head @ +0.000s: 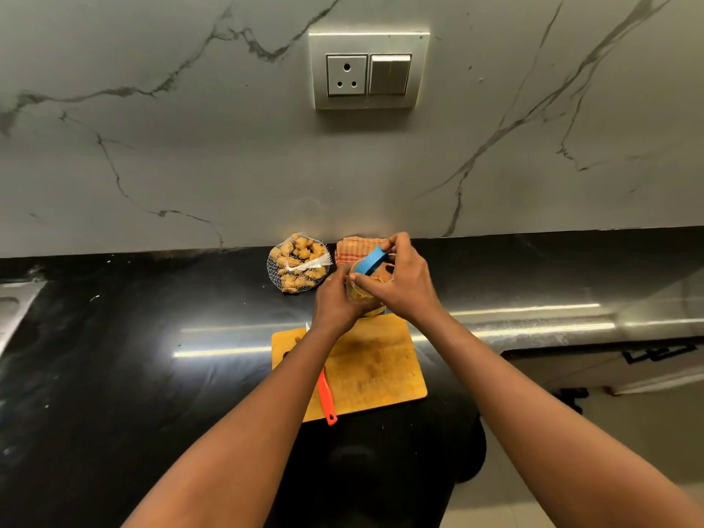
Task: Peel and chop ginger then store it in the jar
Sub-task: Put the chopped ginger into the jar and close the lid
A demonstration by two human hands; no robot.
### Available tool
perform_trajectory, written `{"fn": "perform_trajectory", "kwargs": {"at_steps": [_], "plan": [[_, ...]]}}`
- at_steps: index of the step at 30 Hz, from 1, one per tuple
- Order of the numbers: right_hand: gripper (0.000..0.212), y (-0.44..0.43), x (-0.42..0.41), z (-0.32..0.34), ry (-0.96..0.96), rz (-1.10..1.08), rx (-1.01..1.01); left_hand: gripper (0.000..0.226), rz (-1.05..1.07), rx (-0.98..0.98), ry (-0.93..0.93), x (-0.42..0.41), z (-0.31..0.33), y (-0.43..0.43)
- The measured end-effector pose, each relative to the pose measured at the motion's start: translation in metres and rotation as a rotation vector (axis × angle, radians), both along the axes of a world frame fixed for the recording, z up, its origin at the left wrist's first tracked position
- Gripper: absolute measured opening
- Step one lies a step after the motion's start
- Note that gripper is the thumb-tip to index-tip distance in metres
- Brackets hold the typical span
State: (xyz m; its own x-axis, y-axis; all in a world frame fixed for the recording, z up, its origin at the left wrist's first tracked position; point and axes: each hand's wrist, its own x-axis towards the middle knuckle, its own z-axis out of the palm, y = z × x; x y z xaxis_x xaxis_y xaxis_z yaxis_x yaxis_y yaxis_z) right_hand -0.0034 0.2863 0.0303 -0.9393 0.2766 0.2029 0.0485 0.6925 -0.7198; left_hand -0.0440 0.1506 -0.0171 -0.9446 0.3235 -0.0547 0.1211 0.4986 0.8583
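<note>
Black stone counter (114, 375) runs the width of the kitchen, backed by a grey veined wall (190, 146) with a socket plate (367, 72) set above the work spot. A wooden board (377, 367) lies near the counter's front edge, with bare counter wide on both sides. A steel sink (15, 310) shows at the far left.

At the board's far edge stands the jar (360, 295), with pale ginger pieces inside. The left hand (335, 302) wraps it from the left, fingers curled round the glass. The right hand (404, 280) pinches the blue lid (371, 261) between thumb and fingertips, holding it tilted at the jar's mouth; I cannot tell whether it touches the rim.

Behind the jar, against the wall, sit a net bag (299, 266) of whole ginger and, just beside it on the right, a checked cloth (352, 247). An orange-handled knife (327, 398) lies on the board's left part, its handle end poking past the near edge and its blade mostly hidden under the left forearm. Most of the board's surface is bare.
</note>
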Motion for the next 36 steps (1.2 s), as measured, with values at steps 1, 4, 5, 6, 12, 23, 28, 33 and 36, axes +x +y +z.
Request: {"fn": "perform_trajectory", "kwargs": {"at_steps": [1,4,5,6,12,23,28,33,36], "plan": [[0.064,0.002,0.001,-0.001,-0.003,-0.001,0.008,0.073,-0.002,0.005,-0.001,0.0,0.001,0.0],[0.07,0.011,0.004,0.0,-0.038,0.016,0.029,0.071,0.001,0.027,-0.025,0.002,0.003,0.0],[0.073,0.015,0.004,0.001,-0.053,0.028,0.047,0.071,0.005,0.034,-0.039,0.002,0.004,0.001],[0.075,0.017,0.005,0.001,-0.075,0.042,0.076,0.071,0.01,0.036,-0.05,0.002,0.004,0.001],[0.058,0.023,0.005,0.002,-0.201,0.092,0.236,0.076,0.018,0.024,-0.055,0.001,0.006,0.002],[0.064,0.015,-0.021,0.033,-0.394,0.284,0.456,0.087,0.044,0.044,-0.083,0.002,0.001,0.002],[0.084,0.012,-0.038,0.046,-0.512,0.423,0.572,0.088,0.021,0.064,-0.099,0.001,0.002,0.0],[0.075,0.005,-0.048,0.047,-0.56,0.465,0.675,0.089,0.016,0.077,-0.116,0.002,0.003,0.0],[0.072,0.005,-0.048,0.045,-0.531,0.407,0.667,0.088,0.015,0.075,-0.118,0.002,0.003,0.0]]}}
